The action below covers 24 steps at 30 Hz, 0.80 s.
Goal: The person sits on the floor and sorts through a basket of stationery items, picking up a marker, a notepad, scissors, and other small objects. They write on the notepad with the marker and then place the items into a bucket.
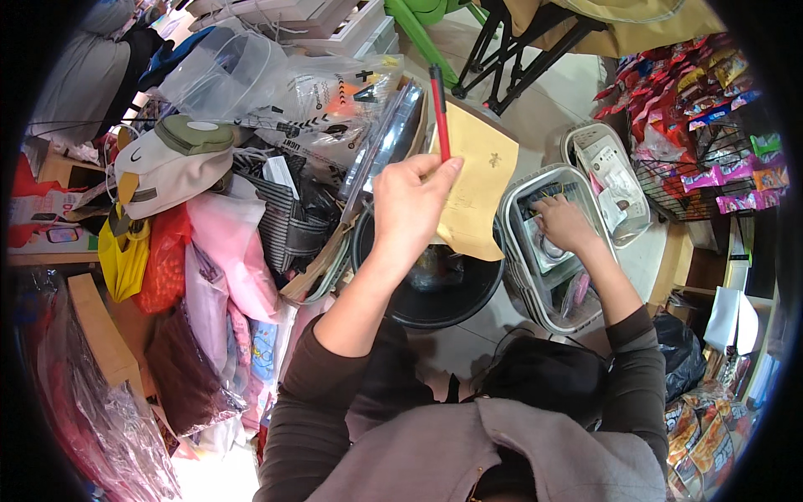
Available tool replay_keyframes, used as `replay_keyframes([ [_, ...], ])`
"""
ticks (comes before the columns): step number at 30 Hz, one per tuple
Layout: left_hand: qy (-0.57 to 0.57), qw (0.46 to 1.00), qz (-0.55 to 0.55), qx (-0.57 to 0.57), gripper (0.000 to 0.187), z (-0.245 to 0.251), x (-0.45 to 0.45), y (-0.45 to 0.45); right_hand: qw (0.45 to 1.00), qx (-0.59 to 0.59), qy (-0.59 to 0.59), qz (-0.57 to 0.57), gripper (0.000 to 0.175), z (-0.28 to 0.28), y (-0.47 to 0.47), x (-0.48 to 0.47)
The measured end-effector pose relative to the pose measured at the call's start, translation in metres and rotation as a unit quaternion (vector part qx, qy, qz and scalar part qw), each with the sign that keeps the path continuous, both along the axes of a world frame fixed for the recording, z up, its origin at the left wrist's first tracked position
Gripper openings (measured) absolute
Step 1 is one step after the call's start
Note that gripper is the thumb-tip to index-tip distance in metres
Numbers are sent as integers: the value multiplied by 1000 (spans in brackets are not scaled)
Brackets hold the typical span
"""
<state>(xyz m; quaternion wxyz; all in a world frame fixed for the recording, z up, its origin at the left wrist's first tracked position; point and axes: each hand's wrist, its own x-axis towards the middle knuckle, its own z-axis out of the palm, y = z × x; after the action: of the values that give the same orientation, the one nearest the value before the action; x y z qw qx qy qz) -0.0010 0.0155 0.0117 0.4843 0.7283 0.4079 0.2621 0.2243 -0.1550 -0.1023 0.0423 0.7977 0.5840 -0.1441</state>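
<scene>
A red pen [441, 119] with a black end stands upright between the thumb and forefinger of my left hand [411, 201]. Right beside and behind that hand hangs a yellow paper sheet [480, 188] with handwriting on it; I cannot tell whether the hidden fingers hold it. Below is a round black tub [433, 314] with a clear plastic-wrapped item [436, 270] in it. My right hand [564, 223] reaches into a clear plastic basket [511, 270], fingers apart over packaged items. A pink packet [576, 292] lies near the basket's front end.
Behind the basket stands a second white basket [637, 229]. A wire rack [690, 182] of snack packets rises at the right. Bags and a bird-shaped pouch [175, 166] crowd the left. Black folding-stool legs [521, 56] and a green chair [426, 37] stand ahead.
</scene>
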Motion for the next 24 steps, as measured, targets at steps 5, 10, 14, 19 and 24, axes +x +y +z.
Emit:
replay_keyframes([
  [5, -24, 999, 17, -44, 24, 4, -2, 0, 998, 58, 14, 13, 33, -18, -27, 11],
  [10, -52, 997, 40, -41, 23, 3, -12, 13, 994, 16, 90, -62, 40, 29, -66, 19],
  [14, -44, 998, 34, -37, 25, -2, -8, 13, 992, -73, 62, -86, 27, 37, -78, 20],
  [19, -17, 999, 8, -35, 24, -3, -1, 11, 975, -61, 131, -166, 16, -1, -41, 26],
  [24, -37, 998, 27, -34, 25, -2, -4, 8, 916, -153, 185, -320, 20, -46, -10, 36],
])
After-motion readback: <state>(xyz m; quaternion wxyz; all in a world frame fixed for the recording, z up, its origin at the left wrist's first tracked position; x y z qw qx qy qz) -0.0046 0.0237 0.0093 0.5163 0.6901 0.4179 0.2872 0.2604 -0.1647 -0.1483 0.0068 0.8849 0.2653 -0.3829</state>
